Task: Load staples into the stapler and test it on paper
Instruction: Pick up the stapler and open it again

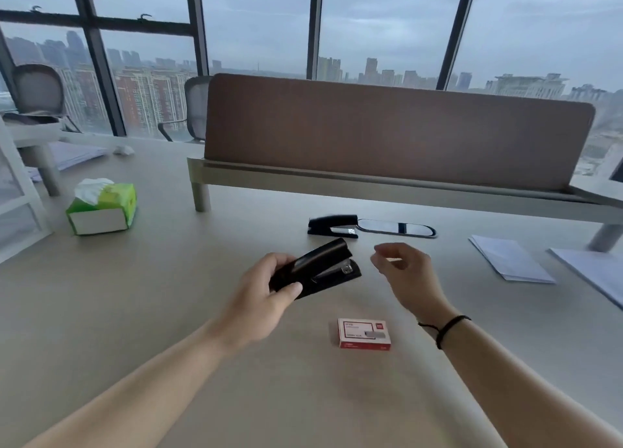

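Note:
My left hand point(266, 299) grips a black stapler point(320, 269) by its rear end and holds it above the desk, its front pointing right and its metal channel showing. My right hand point(404, 272) hovers just right of the stapler's front, fingers loosely curled and pinched; whether it holds anything is too small to tell. A red and white staple box point(364, 333) lies closed on the desk below both hands. A second black stapler point(332, 225) rests on the desk farther back. White paper sheets point(512, 260) lie at the right.
A green tissue box point(102, 208) stands at the left. A brown desk divider point(397, 137) on a raised rail crosses the back. An oval cable cover point(397, 228) sits beside the far stapler. More paper point(596, 275) lies at the right edge. Office chairs stand by the windows.

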The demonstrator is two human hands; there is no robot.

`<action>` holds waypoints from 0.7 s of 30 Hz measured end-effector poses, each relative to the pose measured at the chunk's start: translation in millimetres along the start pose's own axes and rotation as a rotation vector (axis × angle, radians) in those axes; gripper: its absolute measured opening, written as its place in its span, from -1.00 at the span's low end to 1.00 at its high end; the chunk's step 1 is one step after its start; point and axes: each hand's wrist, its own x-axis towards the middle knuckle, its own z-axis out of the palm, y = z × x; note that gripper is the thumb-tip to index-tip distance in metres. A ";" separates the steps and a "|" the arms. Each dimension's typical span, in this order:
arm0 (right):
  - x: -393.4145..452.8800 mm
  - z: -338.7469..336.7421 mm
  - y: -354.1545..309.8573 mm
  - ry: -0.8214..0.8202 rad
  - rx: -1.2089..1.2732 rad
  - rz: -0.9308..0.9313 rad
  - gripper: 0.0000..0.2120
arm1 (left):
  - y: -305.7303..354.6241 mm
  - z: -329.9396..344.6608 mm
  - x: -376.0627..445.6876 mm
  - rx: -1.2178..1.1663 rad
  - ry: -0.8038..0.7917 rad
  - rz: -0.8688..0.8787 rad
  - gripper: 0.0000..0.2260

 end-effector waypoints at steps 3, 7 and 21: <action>-63.6 -29.9 -23.2 -0.118 0.005 -0.129 -0.93 | 15.1 6.0 -43.7 -0.013 -0.101 0.065 -0.77; -136.2 -60.6 -31.4 -0.407 0.105 -0.151 -0.86 | 28.8 11.3 -88.8 0.007 -0.182 0.087 -0.72; -221.5 -86.4 -1.7 -0.466 -0.245 -0.057 -0.80 | 42.9 37.5 -168.1 0.232 -0.357 0.095 -0.78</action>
